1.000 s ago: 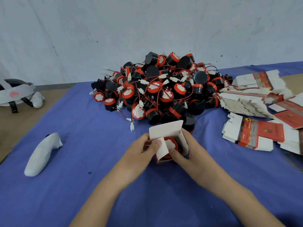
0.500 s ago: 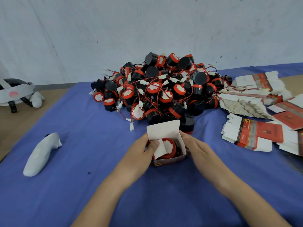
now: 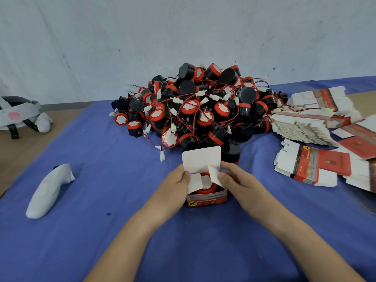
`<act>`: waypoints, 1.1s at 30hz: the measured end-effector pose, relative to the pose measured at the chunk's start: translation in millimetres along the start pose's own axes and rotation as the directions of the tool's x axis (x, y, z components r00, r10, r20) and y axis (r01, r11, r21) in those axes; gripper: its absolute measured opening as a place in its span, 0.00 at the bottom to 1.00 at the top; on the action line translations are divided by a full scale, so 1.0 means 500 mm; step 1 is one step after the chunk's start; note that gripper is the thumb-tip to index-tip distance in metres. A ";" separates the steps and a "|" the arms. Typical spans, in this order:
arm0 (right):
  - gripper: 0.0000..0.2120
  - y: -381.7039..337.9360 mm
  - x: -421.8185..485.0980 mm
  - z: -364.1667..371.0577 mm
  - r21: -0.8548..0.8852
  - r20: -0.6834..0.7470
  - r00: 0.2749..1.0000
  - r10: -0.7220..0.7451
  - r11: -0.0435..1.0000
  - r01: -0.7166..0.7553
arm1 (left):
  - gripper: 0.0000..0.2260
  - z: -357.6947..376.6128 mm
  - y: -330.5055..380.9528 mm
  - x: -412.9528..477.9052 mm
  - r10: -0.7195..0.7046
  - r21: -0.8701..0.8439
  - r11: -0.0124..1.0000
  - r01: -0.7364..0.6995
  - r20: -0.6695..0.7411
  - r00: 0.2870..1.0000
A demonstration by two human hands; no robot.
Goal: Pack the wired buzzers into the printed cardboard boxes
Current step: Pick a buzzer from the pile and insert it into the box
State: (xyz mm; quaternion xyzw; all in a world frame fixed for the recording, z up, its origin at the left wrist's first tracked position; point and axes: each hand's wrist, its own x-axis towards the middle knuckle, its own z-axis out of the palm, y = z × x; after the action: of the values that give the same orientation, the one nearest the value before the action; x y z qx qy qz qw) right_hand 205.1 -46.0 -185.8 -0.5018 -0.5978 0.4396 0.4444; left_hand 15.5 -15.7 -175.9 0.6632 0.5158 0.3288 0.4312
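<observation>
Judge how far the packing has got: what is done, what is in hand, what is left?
Done: one buzzer sits inside the printed box. In hand: the left hand and right hand hold that box and fold its side flaps; its lid stands open. Left: closing it, then the buzzer pile and flat box stacks; no closed box shows.

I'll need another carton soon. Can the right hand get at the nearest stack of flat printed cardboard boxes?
Probably yes, once freed: the right hand is pinching a flap of the open red-and-white cardboard box, but only bare blue cloth lies between it and the flat red-and-white printed stack.
</observation>
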 end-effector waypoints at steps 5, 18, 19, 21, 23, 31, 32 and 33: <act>0.15 0.001 0.001 0.000 -0.013 -0.015 1.000 0.011 1.000 -0.011 | 0.14 0.000 -0.002 0.002 0.008 0.002 1.000 -0.008 0.000 1.000; 0.08 0.011 0.025 0.001 0.030 -0.061 0.990 0.125 0.992 -0.123 | 0.17 -0.003 0.004 -0.008 0.036 -0.058 0.998 -0.035 0.006 0.999; 0.07 0.011 0.026 0.002 0.031 -0.068 0.989 0.128 0.992 -0.126 | 0.17 -0.003 0.004 -0.008 0.038 -0.056 0.998 -0.037 0.005 0.999; 0.07 0.011 0.028 0.006 0.026 -0.088 0.988 0.125 0.992 -0.123 | 0.17 -0.004 0.004 -0.008 0.043 -0.059 0.997 -0.043 -0.001 0.999; 0.07 0.011 0.028 0.010 0.020 -0.111 0.987 0.119 0.993 -0.117 | 0.18 -0.003 0.001 -0.007 0.049 -0.064 0.997 -0.049 -0.005 0.999; 0.18 0.010 0.016 0.018 -0.013 -0.144 0.987 0.065 0.998 -0.068 | 0.25 -0.006 -0.004 0.001 -0.023 -0.197 0.980 0.017 -0.027 0.999; 0.18 0.011 0.015 0.018 -0.018 -0.145 0.988 0.056 0.998 -0.059 | 0.24 -0.009 -0.005 0.001 -0.036 -0.218 0.975 0.031 -0.020 0.999; 0.17 0.011 0.013 0.018 -0.026 -0.148 0.988 0.048 0.998 -0.053 | 0.22 -0.012 -0.005 0.000 -0.046 -0.241 0.970 0.040 -0.020 0.999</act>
State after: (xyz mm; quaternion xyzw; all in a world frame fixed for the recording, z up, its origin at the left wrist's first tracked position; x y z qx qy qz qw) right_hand 196.7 -39.7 -192.7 -0.5544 -0.5570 0.4036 0.4685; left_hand 9.3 -14.2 -175.8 0.5904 0.4919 0.3879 0.5090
